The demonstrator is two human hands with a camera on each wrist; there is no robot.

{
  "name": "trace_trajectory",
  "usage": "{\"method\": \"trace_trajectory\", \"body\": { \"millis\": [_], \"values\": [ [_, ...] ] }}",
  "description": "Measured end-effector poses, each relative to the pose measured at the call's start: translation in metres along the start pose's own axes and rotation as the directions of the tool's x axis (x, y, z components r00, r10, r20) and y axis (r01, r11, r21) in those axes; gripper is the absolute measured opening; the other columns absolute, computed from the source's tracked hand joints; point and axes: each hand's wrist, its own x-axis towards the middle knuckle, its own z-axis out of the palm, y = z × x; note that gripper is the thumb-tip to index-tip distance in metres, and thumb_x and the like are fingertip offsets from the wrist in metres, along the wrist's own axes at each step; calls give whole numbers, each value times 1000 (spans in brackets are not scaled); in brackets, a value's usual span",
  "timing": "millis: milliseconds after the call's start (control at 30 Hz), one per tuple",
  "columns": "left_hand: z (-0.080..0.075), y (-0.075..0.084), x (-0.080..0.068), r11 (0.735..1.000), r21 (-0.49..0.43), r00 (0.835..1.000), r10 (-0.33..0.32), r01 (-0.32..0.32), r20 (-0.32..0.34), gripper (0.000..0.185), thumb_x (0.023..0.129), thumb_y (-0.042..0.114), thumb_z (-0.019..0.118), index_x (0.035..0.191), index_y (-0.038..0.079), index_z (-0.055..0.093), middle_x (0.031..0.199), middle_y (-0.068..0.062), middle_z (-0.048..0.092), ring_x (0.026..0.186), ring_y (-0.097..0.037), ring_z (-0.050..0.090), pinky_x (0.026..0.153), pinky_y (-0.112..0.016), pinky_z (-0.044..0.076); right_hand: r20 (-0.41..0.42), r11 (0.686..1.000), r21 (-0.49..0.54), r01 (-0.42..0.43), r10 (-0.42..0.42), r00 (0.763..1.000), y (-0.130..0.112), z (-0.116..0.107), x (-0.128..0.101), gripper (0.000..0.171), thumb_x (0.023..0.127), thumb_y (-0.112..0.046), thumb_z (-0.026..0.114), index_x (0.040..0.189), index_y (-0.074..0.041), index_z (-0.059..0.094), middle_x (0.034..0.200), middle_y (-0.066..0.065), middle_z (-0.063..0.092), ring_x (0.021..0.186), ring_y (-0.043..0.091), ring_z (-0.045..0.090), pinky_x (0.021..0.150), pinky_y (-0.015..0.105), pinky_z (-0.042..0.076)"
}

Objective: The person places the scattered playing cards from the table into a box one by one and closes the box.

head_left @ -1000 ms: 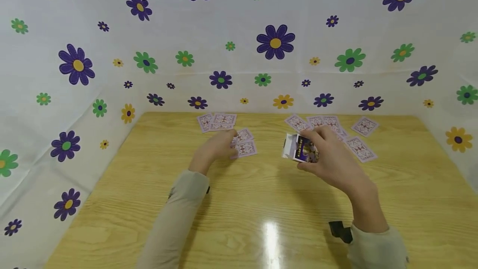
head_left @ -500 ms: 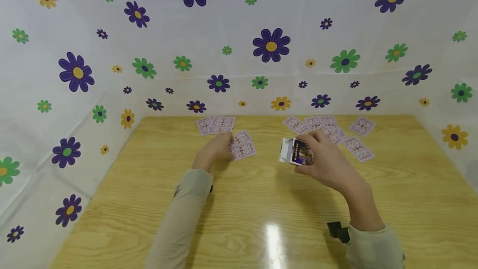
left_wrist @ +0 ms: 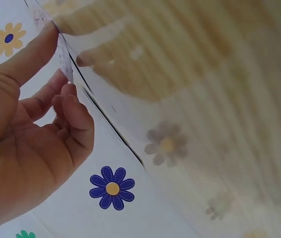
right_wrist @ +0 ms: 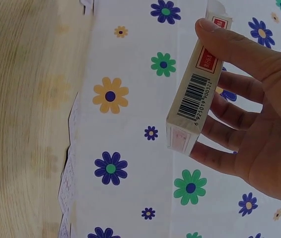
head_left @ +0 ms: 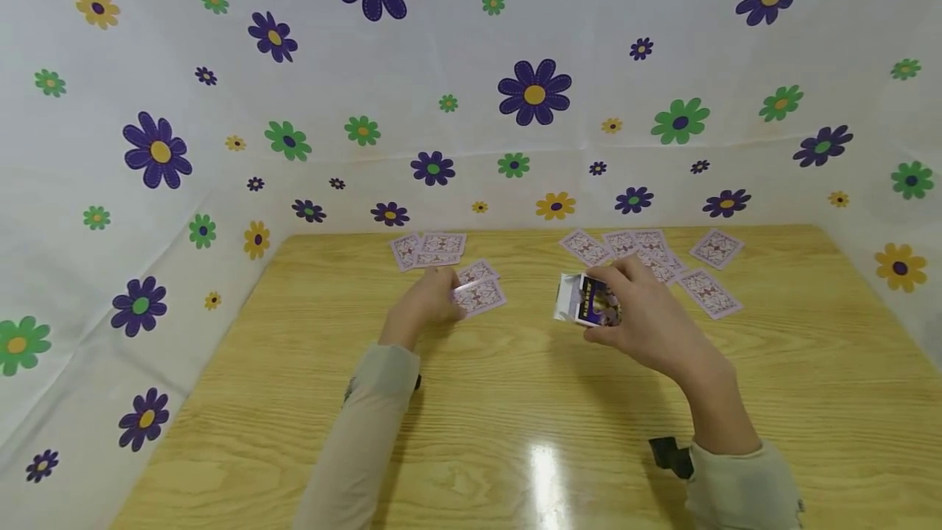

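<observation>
Picking up cards looks like the step in hand, by our read, with the box ready to take them. We treat the worktop point(head_left: 353, 432) in the head view as a dial, 12 at the far edge. At 11, the left hand point(head_left: 425, 301) pinches the near card point(head_left: 482, 298) by its edges, thumb against fingers; that card partly overlaps the back card point(head_left: 474, 270). At 1, the right hand point(head_left: 666, 325) grips the box point(head_left: 599, 303), seemingly raised off the worktop, flap end toward 9, barcode side showing in the right wrist view. We can't tell what's inside it.

Next move, we judge, calls for a firm pinch to get the near card up without dragging its neighbour, then a square line-up with the box mouth. Thin cards on a slick surface may slide.

More cards lie backs up: a left group point(head_left: 441, 244) farther out at 11, a right group point(head_left: 648, 240) beyond the box at 1, partly hidden by the right hand, and two looser cards on its 3 o'clock side.

Surface: wood-grain, glossy, glare near 6. Flowered cloth point(head_left: 456, 39) hangs at 12 and along both sides; we see no room past it.
</observation>
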Motion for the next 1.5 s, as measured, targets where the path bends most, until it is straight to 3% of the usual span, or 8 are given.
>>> {"method": "trace_trajectory", "body": {
  "millis": [200,467,767,1000,1133,1333,1400,1500],
  "values": [
    [2,2,-7,1000,20,1000,21,-21,-5,43,85,9,76,120,5,53,108,-10,56,92,-24,57,88,-42,51,13,1000,8,-18,18,1000,2,4,1,76,75,-18,88,140,-2,51,124,19,50,101,31,52,85,46,51],
    [1,3,-16,985,18,984,174,-173,-38,29,94,8,66,122,4,56,104,-9,64,90,-20,59,80,-35,51,2,1000,5,9,-9,1000,5,6,2,74,75,-18,88,137,-1,52,123,21,50,100,31,53,83,47,52],
    [-1,16,-37,940,-137,939,284,-312,-194,7,99,14,62,99,8,61,89,-2,61,79,-16,54,70,-30,48,12,1000,5,-6,6,1000,10,8,5,74,76,-19,87,138,-1,52,125,21,49,102,32,53,85,48,52],
    [-6,38,-52,900,-105,883,384,-423,-270,6,99,16,62,99,10,62,89,1,62,81,-14,54,74,-31,49,16,1000,-9,-21,21,1000,9,7,5,75,76,-19,87,139,-1,50,127,22,47,103,33,52,87,50,51],
    [-9,46,-62,899,-104,880,383,-425,-281,8,100,18,61,103,11,62,87,2,64,77,-14,57,67,-28,50,12,1000,-16,-8,8,1000,8,5,6,75,76,-19,88,138,0,51,125,21,48,102,32,52,86,48,51],
    [-13,59,-73,876,-209,886,374,-434,-273,15,101,17,60,112,8,62,91,-5,69,70,-17,64,58,-25,53,3,1000,-25,-16,16,1000,7,3,5,75,75,-19,88,138,-1,51,125,21,49,100,32,53,83,47,51],
    [-14,60,-76,857,-224,866,386,-464,-319,16,100,14,60,114,6,61,89,-6,69,64,-14,61,55,-25,52,-2,1000,-25,-17,17,1000,8,3,5,75,75,-18,88,138,0,51,124,21,49,99,31,54,82,46,52],
    [-16,63,-79,796,-243,796,422,-555,-435,18,98,8,61,116,3,60,84,-8,68,57,-12,58,50,-26,52,-13,1000,-26,-14,14,1000,9,2,5,75,75,-18,88,137,0,51,122,20,50,97,31,53,81,45,52]
  ]
}}
